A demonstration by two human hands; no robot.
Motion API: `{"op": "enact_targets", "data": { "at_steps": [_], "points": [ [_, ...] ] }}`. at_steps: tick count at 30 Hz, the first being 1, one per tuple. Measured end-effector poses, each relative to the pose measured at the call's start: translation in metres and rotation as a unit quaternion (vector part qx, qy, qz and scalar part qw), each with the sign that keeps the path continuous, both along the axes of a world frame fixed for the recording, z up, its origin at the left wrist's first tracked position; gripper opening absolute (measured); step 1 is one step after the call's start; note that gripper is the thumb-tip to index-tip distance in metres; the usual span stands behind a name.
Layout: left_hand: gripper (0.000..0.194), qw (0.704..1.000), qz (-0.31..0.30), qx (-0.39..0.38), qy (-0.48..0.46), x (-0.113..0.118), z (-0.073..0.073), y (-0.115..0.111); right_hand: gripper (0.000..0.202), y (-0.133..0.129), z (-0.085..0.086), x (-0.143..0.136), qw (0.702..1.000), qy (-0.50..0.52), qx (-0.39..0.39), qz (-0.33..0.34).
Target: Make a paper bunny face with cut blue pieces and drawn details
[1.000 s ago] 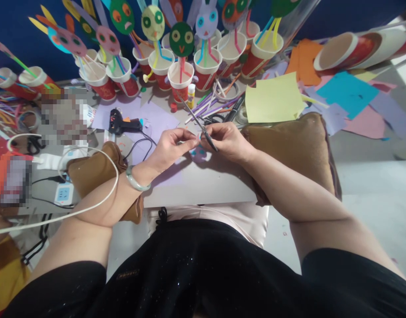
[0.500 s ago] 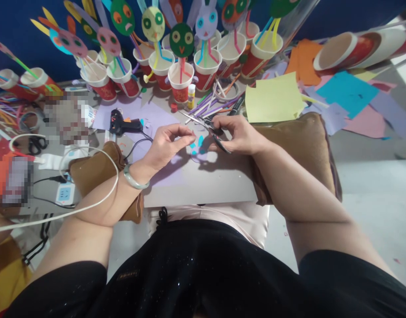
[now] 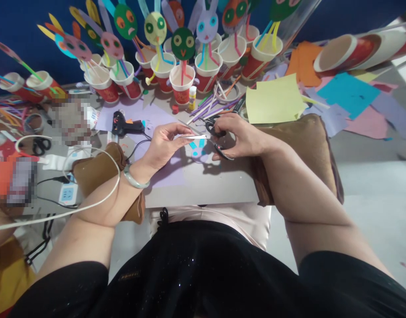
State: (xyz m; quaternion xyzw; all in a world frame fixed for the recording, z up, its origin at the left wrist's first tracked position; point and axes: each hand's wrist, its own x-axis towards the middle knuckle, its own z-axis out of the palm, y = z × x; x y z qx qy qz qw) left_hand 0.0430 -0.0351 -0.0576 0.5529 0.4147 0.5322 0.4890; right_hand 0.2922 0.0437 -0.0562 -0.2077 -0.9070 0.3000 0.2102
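Observation:
My right hand (image 3: 238, 136) is closed on the handles of black-handled scissors (image 3: 227, 153), whose blades are spread and point left. The fingertips of my left hand (image 3: 171, 141) are pinched together by the blade tips; what they hold is too small to make out. Beneath the blades, a light purple paper face (image 3: 199, 154) with blue ear and eye pieces lies on the grey table (image 3: 203, 190). Purple paper (image 3: 168, 174) is spread under my left hand.
Red paper cups (image 3: 181, 81) with paper animal heads line the back. A glue stick (image 3: 192, 98), a black glue gun (image 3: 126, 126) and straws lie nearer. Yellow paper (image 3: 276, 99) is at the right. Brown cushions (image 3: 302, 154) support both arms. A white cable loops over the left forearm.
The scissors have opened wider, with one blade now at my left fingertips. My right hand has shifted slightly right. The whole view has moved a little.

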Motion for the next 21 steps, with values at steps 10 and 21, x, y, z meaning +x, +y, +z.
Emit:
{"op": "enact_targets", "data": {
  "at_steps": [10, 21],
  "points": [
    [0.039, 1.000, 0.014, -0.005, -0.003, 0.0019, -0.0001, 0.0010, 0.057, -0.0009, -0.0023, -0.0016, 0.999, 0.025, 0.023, -0.002],
    [0.030, 1.000, 0.015, 0.012, -0.008, 0.0011, -0.0034, -0.0001, 0.055, -0.0033, 0.0028, -0.0039, 1.000, 0.029, 0.011, 0.003]
  ]
}}
